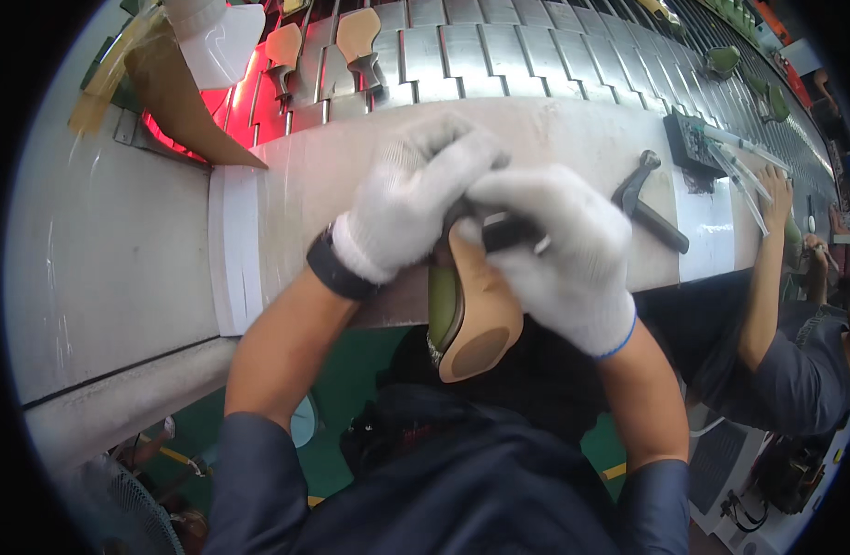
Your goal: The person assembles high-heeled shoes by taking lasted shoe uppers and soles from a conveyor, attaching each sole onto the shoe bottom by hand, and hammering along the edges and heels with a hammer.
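A shoe (pixel 485 305) with a green upper and a tan sole is held upside down at the table's near edge. Its forefoot, which bears a darker oval patch, points toward me. My left hand (pixel 420 199), in a white knit glove, is closed around the narrower far end and hides much of it. My right hand (pixel 573 254), gloved the same way, is closed on a black-handled tool (pixel 508 231) pressed close beside the sole. The tool's working end is hidden by my fingers, so its kind does not show.
Beyond the pale table (pixel 328 171) runs a metal slat conveyor (pixel 499 55) carrying tan soles (pixel 358 35) and green shoes (pixel 723 61). A hammer-like tool (pixel 652 203) lies at the right, near a dark box (pixel 693 148) with brushes. A co-worker's arm (pixel 767 268) reaches in there.
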The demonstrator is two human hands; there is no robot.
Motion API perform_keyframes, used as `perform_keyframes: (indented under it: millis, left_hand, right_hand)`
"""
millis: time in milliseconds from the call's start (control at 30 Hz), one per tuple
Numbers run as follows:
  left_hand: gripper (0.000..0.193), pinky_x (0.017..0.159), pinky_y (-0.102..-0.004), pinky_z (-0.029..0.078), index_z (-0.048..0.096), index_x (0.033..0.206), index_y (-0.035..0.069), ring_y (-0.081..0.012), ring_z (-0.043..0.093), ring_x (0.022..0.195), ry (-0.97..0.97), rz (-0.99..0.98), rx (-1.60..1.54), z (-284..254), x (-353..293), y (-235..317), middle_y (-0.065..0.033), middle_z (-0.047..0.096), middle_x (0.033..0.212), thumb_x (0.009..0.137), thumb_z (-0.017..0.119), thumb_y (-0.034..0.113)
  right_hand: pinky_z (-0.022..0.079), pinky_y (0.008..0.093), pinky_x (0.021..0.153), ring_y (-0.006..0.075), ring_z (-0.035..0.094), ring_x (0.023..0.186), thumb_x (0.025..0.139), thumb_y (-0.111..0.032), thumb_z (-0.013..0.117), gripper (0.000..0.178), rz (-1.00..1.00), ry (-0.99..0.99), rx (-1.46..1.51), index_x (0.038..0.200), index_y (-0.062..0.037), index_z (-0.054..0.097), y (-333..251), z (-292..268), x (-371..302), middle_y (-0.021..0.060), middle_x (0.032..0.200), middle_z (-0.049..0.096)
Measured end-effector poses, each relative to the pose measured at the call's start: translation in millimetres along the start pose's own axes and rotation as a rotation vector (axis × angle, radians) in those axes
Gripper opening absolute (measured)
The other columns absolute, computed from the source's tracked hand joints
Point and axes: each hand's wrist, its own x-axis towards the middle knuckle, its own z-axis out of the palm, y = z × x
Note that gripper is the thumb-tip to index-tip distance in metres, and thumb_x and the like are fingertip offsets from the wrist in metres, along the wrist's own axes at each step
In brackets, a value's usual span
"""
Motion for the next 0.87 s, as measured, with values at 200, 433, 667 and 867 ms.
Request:
perform_keyframes:
  millis: [200,433,667,867]
  left_hand:
    - [0.031,0.077,-0.0243,0.055,0.078,0.117,-0.001,-0.0075,0.069,0.086,0.005,0.09,0.174,17.3,10.8,-9.9,-0.0023,0.076,0.094,0.112,0.067,0.028]
    - [0.037,0.091,-0.0275,0.056,0.079,0.121,-0.001,-0.0095,0.069,0.099,-0.052,0.022,0.281,22.8,18.5,-12.5,-0.0062,0.08,0.108,0.111,0.07,0.033]
    - [0.039,0.096,-0.0298,0.056,0.08,0.127,0.0,-0.0109,0.07,0.107,-0.035,0.062,0.254,28.5,18.2,-15.7,-0.0078,0.081,0.115,0.11,0.071,0.034]
    - [0.043,0.098,-0.0309,0.057,0.079,0.131,0.001,-0.0141,0.072,0.107,-0.03,0.061,0.297,29.9,20.8,-16.9,-0.0085,0.082,0.118,0.109,0.071,0.037]
  right_hand:
    - [0.062,0.0301,0.076,0.0104,0.073,0.085,0.098,-0.009,0.078,0.032,0.751,-0.035,0.412,0.128,0.0023,0.074,11.9,-11.0,-43.9,0.0082,0.099,0.077]
    - [0.062,0.0324,0.072,0.0133,0.074,0.083,0.097,-0.03,0.085,0.045,0.81,-0.134,0.38,0.127,0.0023,0.075,15.2,-23.6,-36.2,0.0138,0.097,0.079]
    - [0.06,0.0311,0.072,0.0115,0.072,0.079,0.095,-0.032,0.087,0.043,0.551,-0.155,0.245,0.12,0.0026,0.079,20.2,-9.3,-34.0,0.01,0.096,0.08]
    - [0.06,0.0283,0.075,0.0102,0.073,0.078,0.09,-0.033,0.094,0.056,0.737,0.037,0.304,0.132,-0.0002,0.078,15.8,-0.9,-53.5,0.0086,0.093,0.081]
